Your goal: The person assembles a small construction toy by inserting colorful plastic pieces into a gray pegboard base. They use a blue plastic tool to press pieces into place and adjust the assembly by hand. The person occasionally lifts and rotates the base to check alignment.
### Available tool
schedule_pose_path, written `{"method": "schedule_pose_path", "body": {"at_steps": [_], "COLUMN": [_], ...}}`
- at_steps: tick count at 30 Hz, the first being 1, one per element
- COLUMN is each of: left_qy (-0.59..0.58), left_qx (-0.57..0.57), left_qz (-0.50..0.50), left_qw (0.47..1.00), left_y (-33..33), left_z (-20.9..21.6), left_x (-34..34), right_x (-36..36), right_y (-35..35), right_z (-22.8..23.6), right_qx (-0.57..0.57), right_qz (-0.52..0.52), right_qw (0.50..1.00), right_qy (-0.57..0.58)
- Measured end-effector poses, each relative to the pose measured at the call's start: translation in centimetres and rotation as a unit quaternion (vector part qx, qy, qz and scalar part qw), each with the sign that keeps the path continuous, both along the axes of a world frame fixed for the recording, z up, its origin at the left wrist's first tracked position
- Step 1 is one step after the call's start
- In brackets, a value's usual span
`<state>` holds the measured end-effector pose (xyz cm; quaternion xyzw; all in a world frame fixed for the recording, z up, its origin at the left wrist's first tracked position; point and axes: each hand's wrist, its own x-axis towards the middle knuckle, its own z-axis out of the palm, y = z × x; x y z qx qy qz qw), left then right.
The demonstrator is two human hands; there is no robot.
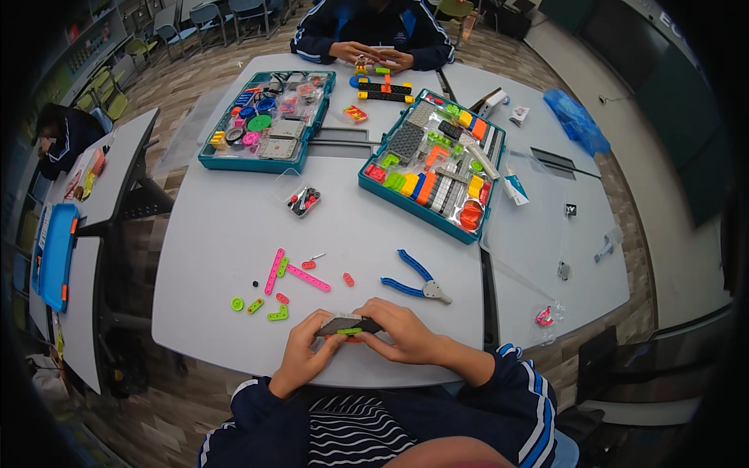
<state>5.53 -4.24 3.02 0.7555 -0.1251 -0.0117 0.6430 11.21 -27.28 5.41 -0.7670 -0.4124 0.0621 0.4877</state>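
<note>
Grey plate point(343, 320) gripped in both hands, small bright parts against the near side

Head view: held just over the near edge of the worktop point(211, 226), in front of the striped shirt point(359, 429). Closed on the left end with the fingers of the left hand point(307, 343) and on the right end with those of the right hand point(406, 331), bent around the plate, thumbs toward the body. Set along the near side: a green piece point(350, 331) and, just below, an orange-red piece point(353, 338). Cannot tell whether locked on or merely squeezed there

Seemingly partway through putting parts together. Laid out in a T-like shape, perhaps joined: two pink beams point(308, 278) with a green bar point(282, 267). Lying loose nearby: a green wheel point(237, 304), a green angle piece point(278, 313), a small red piece point(348, 279) and a silvery piece point(317, 257). Resting to the right, out of hand: blue-handled pliers point(431, 289). Farther off: a clear box point(303, 203) of small parts and two well-filled teal cases point(421, 214). Impossible to tell how much remains to be added
</note>
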Motion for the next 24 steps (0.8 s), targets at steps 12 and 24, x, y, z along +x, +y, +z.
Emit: {"method": "schedule_pose_path", "body": {"at_steps": [12, 24], "left_qy": [0.02, -0.24], "left_qx": [-0.033, 0.137], "left_qz": [0.07, 0.324], "left_qw": [0.997, 0.905], "left_y": [-1.8, 3.5], "left_z": [-0.7, 1.7], "left_x": [0.9, 3.6], "right_x": [2.2, 3.3], "right_y": [-1.5, 4.0], "right_z": [0.1, -3.6], "right_qx": [0.03, 0.394], "right_qz": [-0.125, -0.32], "right_qw": [0.99, 0.786], "right_qy": [0.061, 0.354]}}
